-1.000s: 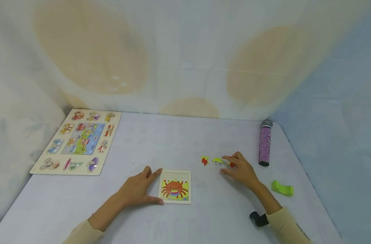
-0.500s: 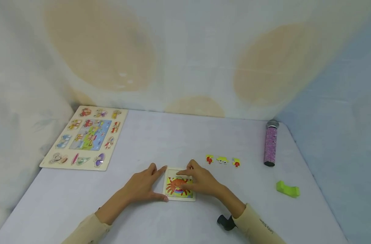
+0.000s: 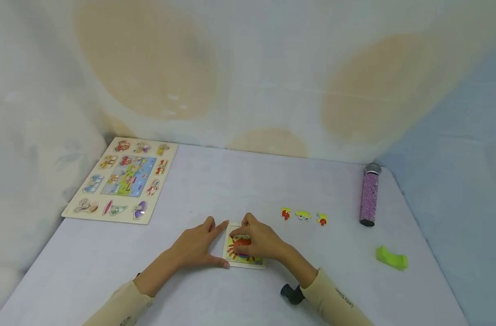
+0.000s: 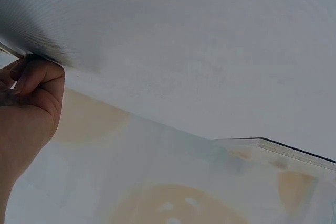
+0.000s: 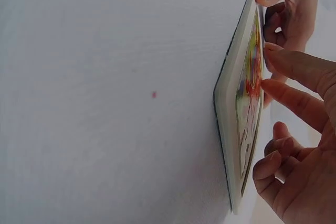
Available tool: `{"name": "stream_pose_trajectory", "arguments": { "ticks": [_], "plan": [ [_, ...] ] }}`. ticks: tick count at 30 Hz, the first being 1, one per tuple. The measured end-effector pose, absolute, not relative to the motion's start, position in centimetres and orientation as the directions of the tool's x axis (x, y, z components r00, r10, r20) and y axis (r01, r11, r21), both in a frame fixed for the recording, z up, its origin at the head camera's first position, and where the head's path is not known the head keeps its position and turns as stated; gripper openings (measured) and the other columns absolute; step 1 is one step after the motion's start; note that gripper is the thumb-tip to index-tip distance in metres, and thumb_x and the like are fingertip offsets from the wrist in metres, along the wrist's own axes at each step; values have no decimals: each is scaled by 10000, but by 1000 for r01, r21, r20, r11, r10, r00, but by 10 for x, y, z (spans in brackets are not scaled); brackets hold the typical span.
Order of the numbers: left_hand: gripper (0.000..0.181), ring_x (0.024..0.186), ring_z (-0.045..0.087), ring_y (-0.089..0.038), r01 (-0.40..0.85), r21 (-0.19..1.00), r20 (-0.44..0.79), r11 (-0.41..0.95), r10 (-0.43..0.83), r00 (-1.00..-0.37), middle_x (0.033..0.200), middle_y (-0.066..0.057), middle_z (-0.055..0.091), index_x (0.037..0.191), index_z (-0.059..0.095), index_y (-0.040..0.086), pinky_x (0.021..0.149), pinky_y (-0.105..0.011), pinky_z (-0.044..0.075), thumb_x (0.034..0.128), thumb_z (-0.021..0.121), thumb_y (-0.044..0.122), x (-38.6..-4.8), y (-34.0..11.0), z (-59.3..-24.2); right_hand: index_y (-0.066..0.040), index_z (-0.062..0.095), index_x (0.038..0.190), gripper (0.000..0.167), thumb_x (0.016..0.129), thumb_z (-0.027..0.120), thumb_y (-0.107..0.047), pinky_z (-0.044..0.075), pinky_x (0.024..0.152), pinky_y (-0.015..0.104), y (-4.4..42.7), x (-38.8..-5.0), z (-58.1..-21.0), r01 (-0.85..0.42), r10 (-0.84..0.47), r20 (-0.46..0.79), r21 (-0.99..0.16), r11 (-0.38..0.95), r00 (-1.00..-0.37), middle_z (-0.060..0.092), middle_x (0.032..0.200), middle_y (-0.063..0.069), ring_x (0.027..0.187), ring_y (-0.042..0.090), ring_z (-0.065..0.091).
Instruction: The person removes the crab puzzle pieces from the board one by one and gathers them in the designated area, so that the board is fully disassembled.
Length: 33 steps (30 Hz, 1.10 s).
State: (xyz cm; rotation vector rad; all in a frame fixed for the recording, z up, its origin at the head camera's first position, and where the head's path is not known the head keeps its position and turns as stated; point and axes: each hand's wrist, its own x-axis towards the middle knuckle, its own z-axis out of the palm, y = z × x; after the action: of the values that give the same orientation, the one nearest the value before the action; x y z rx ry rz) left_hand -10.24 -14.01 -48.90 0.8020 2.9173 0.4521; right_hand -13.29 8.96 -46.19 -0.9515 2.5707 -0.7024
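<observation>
A small square crab jigsaw puzzle [image 3: 252, 266] lies flat on the table in the head view, a red crab on yellow in its pale frame. My left hand [image 3: 196, 246] holds the frame's left side, forefinger at the far corner and thumb at the near one. Over the picture is my right hand [image 3: 262, 240], hiding part of the crab. In the right wrist view, two nearly straight fingertips of the right hand [image 5: 310, 140] touch the pieces, apart from each other; its other fingers curl. Three loose puzzle pieces [image 3: 303, 215] lie in a row to the right.
A large wooden picture puzzle board [image 3: 70, 209] lies at the far left. To the right are a purple glittery tube [image 3: 369, 199] and a light green curved block [image 3: 392, 259]. Black gear [image 3: 292, 294] sits at the right wrist. Cloth walls rise behind and beside the table.
My right hand has moved left from the loose pieces onto the crab puzzle, and its fingers have drawn closer to the picture. The three loose pieces stay put. My left hand keeps its hold.
</observation>
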Motion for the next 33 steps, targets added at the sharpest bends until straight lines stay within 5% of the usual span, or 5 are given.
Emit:
{"name": "stream_pose_trajectory", "arguments": {
  "ticks": [25,33],
  "plan": [
    [1073,658,403,-68,497,260,-8,828,517,-856,1022,-5,423,1485,471,154,504,-201,332,671,660,828,-101,-138,-484,-186,743,1188,328,864,775,-218,354,709,242,99,-140,-462,-448,-694,-71,-716,535,-717,387,991,10,878,164,417],
    [1076,679,416,-73,484,278,-6,830,505,-863,1040,-8,437,1485,470,156,522,-207,346,662,678,817,-100,-138,-485,-172,726,1225,390,853,789,-274,346,651,215,102,-138,-466,-460,-644,-66,-645,610,-762,392,986,-4,815,134,421]
  ]
}}
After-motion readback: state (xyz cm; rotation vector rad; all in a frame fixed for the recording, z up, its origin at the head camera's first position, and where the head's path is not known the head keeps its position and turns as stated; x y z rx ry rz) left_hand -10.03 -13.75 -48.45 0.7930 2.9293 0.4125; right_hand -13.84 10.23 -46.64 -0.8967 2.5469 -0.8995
